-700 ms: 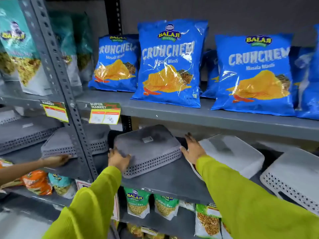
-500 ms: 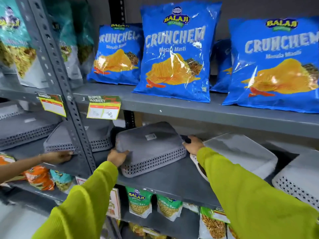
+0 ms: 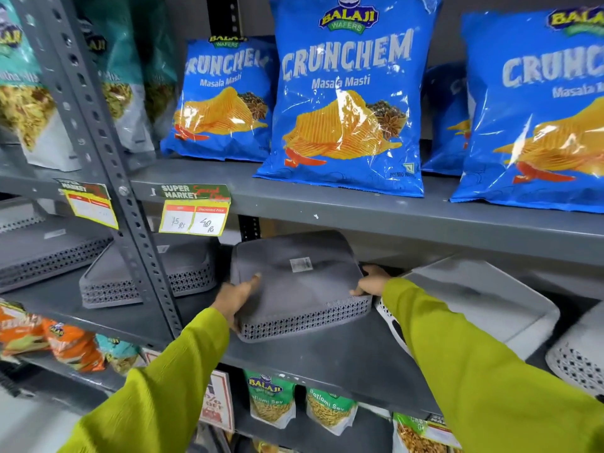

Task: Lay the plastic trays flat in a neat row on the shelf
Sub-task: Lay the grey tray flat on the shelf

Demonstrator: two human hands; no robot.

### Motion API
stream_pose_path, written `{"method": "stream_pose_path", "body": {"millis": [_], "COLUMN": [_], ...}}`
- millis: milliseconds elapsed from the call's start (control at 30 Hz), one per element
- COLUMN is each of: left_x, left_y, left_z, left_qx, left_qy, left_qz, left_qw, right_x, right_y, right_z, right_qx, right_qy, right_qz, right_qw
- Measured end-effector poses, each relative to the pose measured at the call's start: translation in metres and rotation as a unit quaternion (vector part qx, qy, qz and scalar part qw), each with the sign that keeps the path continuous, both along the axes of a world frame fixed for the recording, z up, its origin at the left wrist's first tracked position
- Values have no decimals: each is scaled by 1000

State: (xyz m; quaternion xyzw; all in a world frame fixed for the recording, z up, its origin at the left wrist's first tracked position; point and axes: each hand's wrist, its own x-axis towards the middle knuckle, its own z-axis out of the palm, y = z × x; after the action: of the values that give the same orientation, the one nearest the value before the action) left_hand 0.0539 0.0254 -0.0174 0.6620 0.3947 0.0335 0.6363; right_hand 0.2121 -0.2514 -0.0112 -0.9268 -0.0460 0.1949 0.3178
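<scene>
Nearest to me, my 2 yellow-green sleeves reach up toward the middle shelf [image 3: 327, 354], 1 on each side of the grey tray [image 3: 294, 286] I am squaring up. My left hand [image 3: 237, 297] is clamped on its front-left corner, thumb lying on top and the other fingers wrapped down over the perforated wall. My right hand [image 3: 371, 284] presses against the tray's right edge; I think the fingers curl behind the rim, though the tray hides them, so I cannot tell how firmly it grips. Holding opposite sides like this lets me turn and slide it without tipping it.

It sits upside down, flat on the shelf board, its base with a small white label facing up, and its front edge runs slightly skewed to the shelf lip, so I judge it wants a small twist yet.

Just beside it on the right a white tray [image 3: 474, 302] lies tilted, 1 side propped up, its near corner almost touching the grey one; it probably needs laying flat next. Left of the upright post [image 3: 108, 158] another grey tray [image 3: 147, 276] already lies flat, which gives me the line to match.

Farther back and above, blue crisp bags [image 3: 346, 99] stand on the upper shelf, with a yellow price tag [image 3: 194, 210] hanging from its edge.
</scene>
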Motion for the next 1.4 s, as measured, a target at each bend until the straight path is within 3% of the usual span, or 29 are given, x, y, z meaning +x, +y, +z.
{"method": "stream_pose_path", "body": {"millis": [67,167,233,300,533,633,733,900,1000,1067,1133,1233,1400], "left_x": [0,4,5,3,-40,-47,-48,-36,-33,-31,-28,-21,-11], "left_y": [-2,0,-2,-9,-11,-1,1,22,30,33,37,35,12], "left_z": [5,2,5,13,27,25,18,-5,-12,-12,-14,-15,-1], "left_qx": [4,-29,-75,-127,-189,-232,-209,50,230,300,327,342,382], "left_qy": [-65,-152,-207,-247,-257,-228,-178,-66,10,56,104,145,123], "left_qz": [32,83,120,130,60,10,-14,14,-18,-48,-65,-66,-40], "left_qw": [997,984,968,952,946,946,962,996,973,951,937,926,915], "right_x": [-6,-10,-15,-32,-45,-54,-54,-55,-61,-61,-57,-53,-78], "right_y": [-3,-3,-3,-4,-29,-36,-35,-28,-26,-25,-25,-33,-61], "right_z": [5,11,14,22,13,16,10,-9,-20,-25,-31,-35,14], "right_qx": [33,188,327,424,540,479,410,259,178,91,25,38,51], "right_qy": [-17,-42,-26,47,188,201,203,125,109,76,58,62,-15], "right_qz": [-18,-95,-149,-200,-154,-162,-149,-150,-103,-71,-47,-42,-96], "right_qw": [999,977,933,882,806,839,877,946,973,990,997,996,994]}}
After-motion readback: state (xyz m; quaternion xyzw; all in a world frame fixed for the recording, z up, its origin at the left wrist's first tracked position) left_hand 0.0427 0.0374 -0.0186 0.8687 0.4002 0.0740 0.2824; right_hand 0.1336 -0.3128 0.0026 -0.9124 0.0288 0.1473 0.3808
